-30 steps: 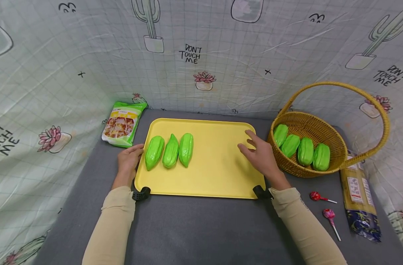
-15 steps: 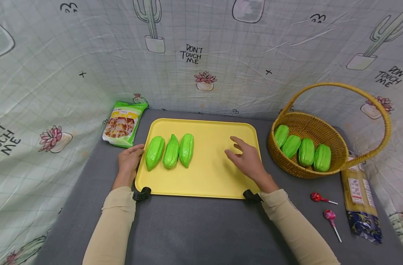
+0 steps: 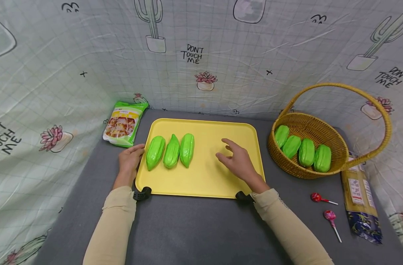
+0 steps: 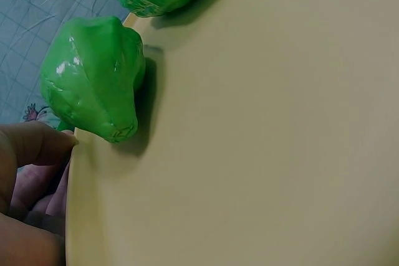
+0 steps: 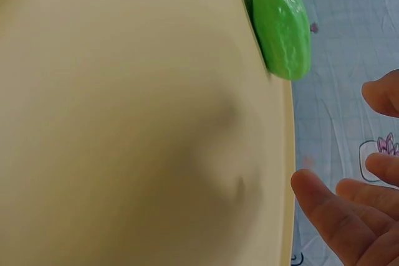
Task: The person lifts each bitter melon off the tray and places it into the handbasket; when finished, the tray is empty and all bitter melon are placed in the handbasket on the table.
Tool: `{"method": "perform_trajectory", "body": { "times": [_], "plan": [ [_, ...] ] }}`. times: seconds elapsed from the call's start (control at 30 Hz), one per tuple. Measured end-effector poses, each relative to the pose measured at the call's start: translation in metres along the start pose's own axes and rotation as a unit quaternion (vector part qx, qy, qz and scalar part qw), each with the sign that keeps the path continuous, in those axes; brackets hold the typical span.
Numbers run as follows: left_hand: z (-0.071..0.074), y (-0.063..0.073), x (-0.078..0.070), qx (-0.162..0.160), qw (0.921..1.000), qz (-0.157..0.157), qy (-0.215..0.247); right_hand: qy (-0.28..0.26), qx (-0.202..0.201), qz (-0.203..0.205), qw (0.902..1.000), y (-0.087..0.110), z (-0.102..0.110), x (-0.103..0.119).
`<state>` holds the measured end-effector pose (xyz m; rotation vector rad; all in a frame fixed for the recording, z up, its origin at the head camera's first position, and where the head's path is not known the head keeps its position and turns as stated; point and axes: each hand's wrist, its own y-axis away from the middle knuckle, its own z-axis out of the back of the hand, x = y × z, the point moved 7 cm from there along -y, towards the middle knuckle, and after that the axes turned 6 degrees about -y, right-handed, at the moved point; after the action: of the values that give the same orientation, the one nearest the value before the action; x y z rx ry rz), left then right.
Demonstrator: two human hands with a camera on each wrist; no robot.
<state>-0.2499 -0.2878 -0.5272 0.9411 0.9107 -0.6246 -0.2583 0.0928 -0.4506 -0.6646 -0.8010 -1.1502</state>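
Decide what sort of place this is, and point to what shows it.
Probably a staged tabletop setup, not a working kitchen: patterned sheeting hangs behind the gray table, and a yellow tray holds three glossy green pieces.

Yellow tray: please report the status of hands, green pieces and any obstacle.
Left hand gripping yellow tray; right hand empty above it. Three green pieces on tray, four in basket. No obstacle visible between right hand and tray pieces.

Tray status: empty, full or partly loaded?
Partly loaded. Three green fruits lie side by side on the left of the yellow tray; the right hand hovers over its bare right part.
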Motion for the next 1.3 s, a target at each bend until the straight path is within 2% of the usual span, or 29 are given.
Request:
{"method": "perform_trajectory", "body": {
  "times": [0.23,0.43,1.07,1.3],
  "plan": [
    [0.001,0.000,-0.001,-0.006,1.0000,0.003,-0.001,-0.001,0.007,-0.003,1.0000,-0.003,-0.013,0.001],
    [0.001,0.000,-0.001,0.003,1.0000,0.002,0.005,0.009,0.012,-0.004,0.9999,-0.005,-0.023,0.004],
    [0.002,0.000,-0.001,0.001,0.9999,-0.004,0.010,0.021,0.022,0.007,0.9995,-0.010,-0.040,0.011],
    [0.000,0.003,-0.002,0.010,0.9998,-0.008,0.013,0.020,0.028,-0.013,0.9993,-0.012,-0.047,0.012]
  ]
}}
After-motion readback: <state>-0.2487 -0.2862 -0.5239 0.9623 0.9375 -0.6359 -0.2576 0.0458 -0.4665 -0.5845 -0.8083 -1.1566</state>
